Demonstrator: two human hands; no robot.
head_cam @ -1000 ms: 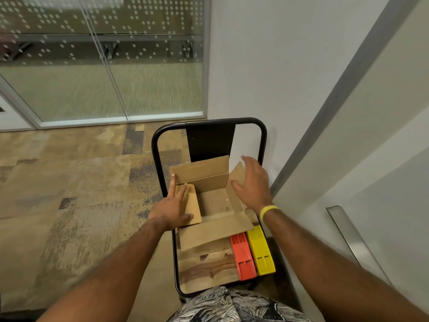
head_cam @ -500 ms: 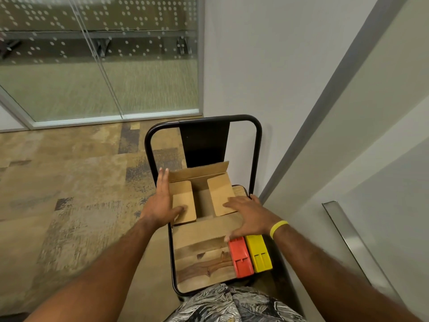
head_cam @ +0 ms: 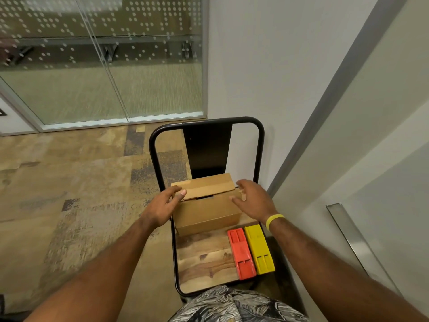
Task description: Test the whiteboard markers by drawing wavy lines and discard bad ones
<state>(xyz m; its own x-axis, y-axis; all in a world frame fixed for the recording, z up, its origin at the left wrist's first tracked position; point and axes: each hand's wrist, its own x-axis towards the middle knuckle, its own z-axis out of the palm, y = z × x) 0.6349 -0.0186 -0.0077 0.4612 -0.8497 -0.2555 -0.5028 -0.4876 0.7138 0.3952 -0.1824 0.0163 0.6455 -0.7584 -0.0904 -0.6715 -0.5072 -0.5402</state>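
One brown cardboard box (head_cam: 206,212), matte and rectangular, is sitting on the grained wooden seat (head_cam: 204,259) of a chair with a black tubular metal frame (head_cam: 260,140). Its top flaps are lying almost closed, leaving a thin dark slot, so whether whiteboard markers are inside cannot be told.

The left hand (head_cam: 162,204) is gripping the box's left end, fingers curling over the flap corner and the thumb pressing on top. The right hand (head_cam: 254,198), wearing one yellow rubbery wristband (head_cam: 274,220), is hovering at the right end with fingers spread apart; contact is unclear.

Two moulded plastic blocks are lying side by side, touching, near the seat's right edge: one orange-red block (head_cam: 241,254) and one yellow block (head_cam: 258,248). A mottled patchwork carpet (head_cam: 69,182) is covering the floor, and a dot-patterned glass wall (head_cam: 92,66) is standing behind it.
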